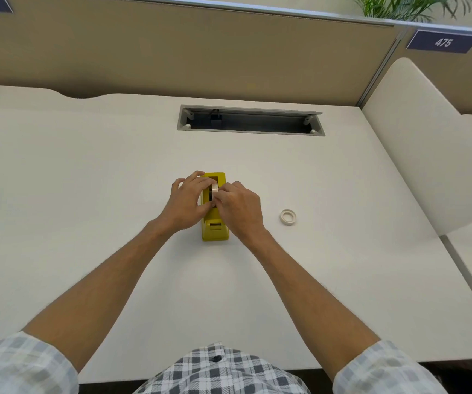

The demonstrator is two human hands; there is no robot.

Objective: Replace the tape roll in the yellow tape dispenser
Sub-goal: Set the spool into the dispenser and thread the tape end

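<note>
Left hand (190, 199): fingers curled, pinching the tape roll (214, 190) in the yellow tape dispenser (215, 223).
Right hand (239, 207): pinching this roll too.
Spare roll (288, 216): flat on desk (87, 180), right of dispenser.

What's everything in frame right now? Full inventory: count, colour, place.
tape dispenser: 1, yellow, desk centre, between both hands
tape roll in dispenser: 1, white, upright in the dispenser's slot, fingers of both hands on it
loose tape roll: 1, white, lying flat on the desk right of the dispenser, untouched
desk: 1, white
cable tray: 1, grey, recessed, open, desk rear
partition: 1, beige, behind the desk
number plate: 1, dark blue, reads 475, upper right
plant: 1, green, behind the partition
shirt: 1, grey-white check, bottom edge
left hand: 1, pinches the mounted roll
right hand: 1, pinches the same roll
</note>
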